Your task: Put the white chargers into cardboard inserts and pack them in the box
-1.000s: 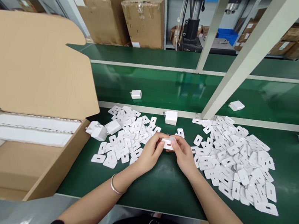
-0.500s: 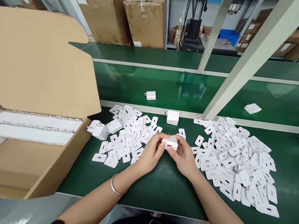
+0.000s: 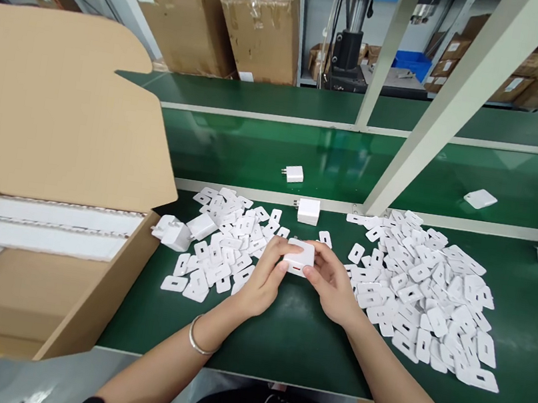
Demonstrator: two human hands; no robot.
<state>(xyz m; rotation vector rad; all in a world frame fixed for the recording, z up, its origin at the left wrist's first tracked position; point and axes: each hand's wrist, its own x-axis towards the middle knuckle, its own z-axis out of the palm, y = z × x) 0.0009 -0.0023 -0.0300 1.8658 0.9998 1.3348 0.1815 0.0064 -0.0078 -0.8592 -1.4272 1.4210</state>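
Note:
Between my two hands is a white plug-in charger point(image 3: 299, 258), its broad face turned up and a small port slot on the side facing me. My left hand point(image 3: 266, 272) is closed on its left side, fingers on top and thumb at the near edge. On the right side, my right hand point(image 3: 332, 284) pinches the charger with thumb and fingers. White flat plates with slots lie in a left pile point(image 3: 224, 249) and a larger right pile point(image 3: 429, 296). Another charger point(image 3: 308, 211), prongs to the left, rests just beyond my hands. Two more chargers point(image 3: 177, 235) point(image 3: 202, 226) lie beside the left pile.
An open cardboard box point(image 3: 97, 297) with white pieces inside stands at the left. Behind the green table point(image 3: 298, 347) runs a green belt point(image 3: 236, 149) bearing a charger point(image 3: 294, 173) and another white piece point(image 3: 480, 199). A slanted white post point(image 3: 442, 126) rises at the right.
The charger in my hands has tipped, so its broad face now shows more. The charger and the white piece on the green belt have moved right.

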